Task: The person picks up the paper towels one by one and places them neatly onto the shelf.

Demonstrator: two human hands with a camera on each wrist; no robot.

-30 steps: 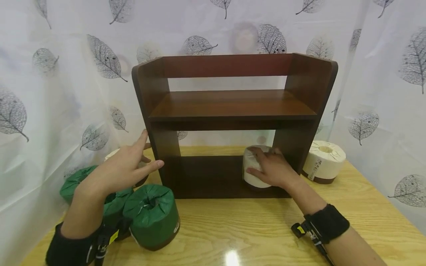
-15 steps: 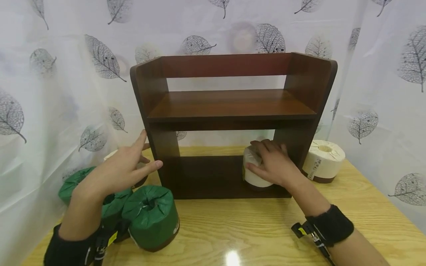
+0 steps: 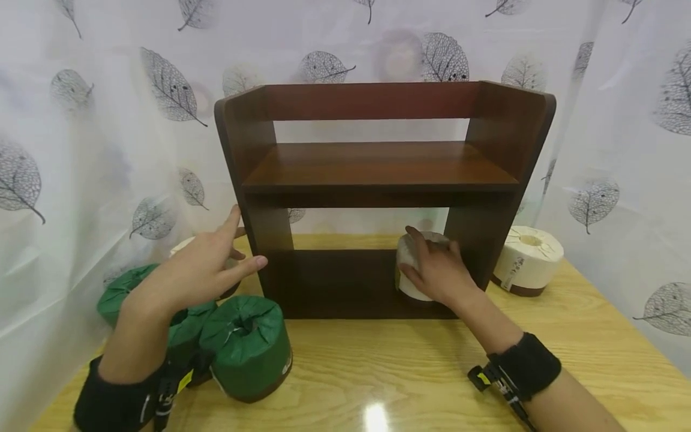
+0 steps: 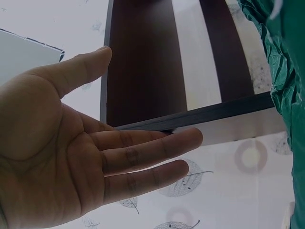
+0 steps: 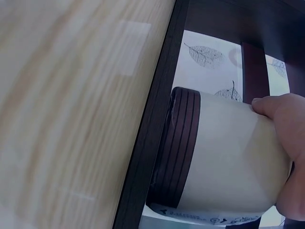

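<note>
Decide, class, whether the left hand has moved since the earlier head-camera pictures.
No; the left hand shows no clear shift against the brown bookshelf: its index finger lines up with the same stretch of the left side panel.

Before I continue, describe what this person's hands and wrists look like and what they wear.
The left hand and right hand are bare, without gloves, and no sleeves show. Each wrist wears a broad black band: the left band and the right band. Beside each sits a small black device, left device and right device, with a yellow mark; a dark cable trails from the right one.
</note>
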